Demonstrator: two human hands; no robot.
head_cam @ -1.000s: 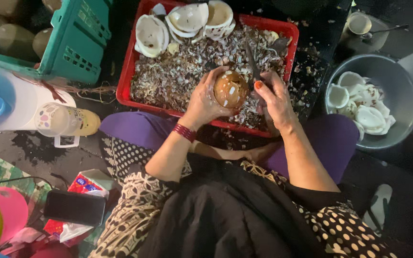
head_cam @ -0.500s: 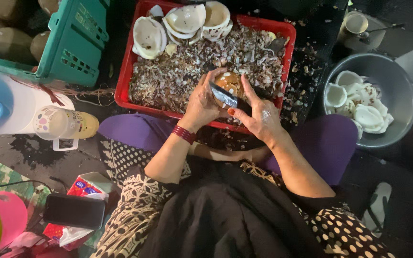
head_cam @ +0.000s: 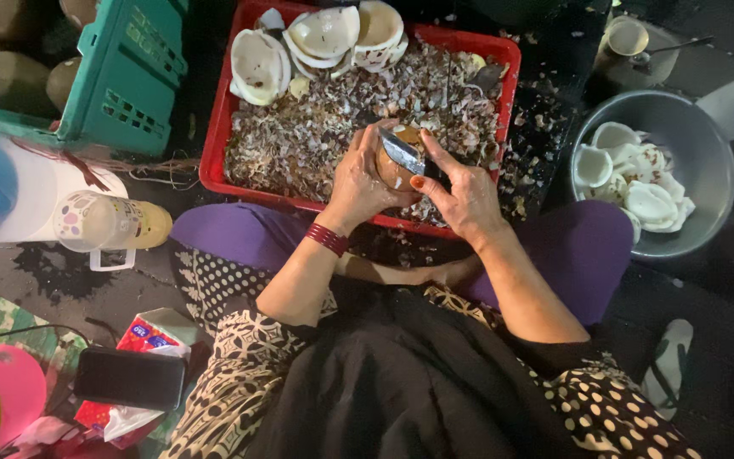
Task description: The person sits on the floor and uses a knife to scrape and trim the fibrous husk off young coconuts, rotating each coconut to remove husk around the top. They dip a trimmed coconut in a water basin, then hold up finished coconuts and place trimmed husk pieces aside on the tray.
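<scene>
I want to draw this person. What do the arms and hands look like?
Both arms are bare up to patterned black-and-cream sleeves near the elbows. The left hand has a stack of dark red bangles at the wrist. The right hand has orange polish on its thumbnail. No gloves.

Knife blade (head_cam: pixel 402 151): bare metal, smooth, bright glint along the flat. Coconut piece (head_cam: pixel 394 170) in the left hand (head_cam: pixel 358 183): brown skin, rough and matt. Red crate (head_cam: pixel 214 161): moulded plastic, smooth, slight sheen on the rim. Peelings (head_cam: pixel 333 119) inside it: dry, flaky, matt. 3 or more shell halves (head_cam: pixel 324 34) at the crate's far end: pale inner face, smooth, dull. Green crate (head_cam: pixel 121 76): plastic, slotted wall, matt. Basin (head_cam: pixel 707 161): metal, brushed grey, low gloss; white pieces (head_cam: pixel 647 200) within look smooth and moist. Bangles (head_cam: pixel 326 239): red, glossy. Lap cloth (head_cam: pixel 401 382): black fabric, matt; printed cotton-like cloth beside it. Phone (head_cam: pixel 129 378): glossy black face.
</scene>
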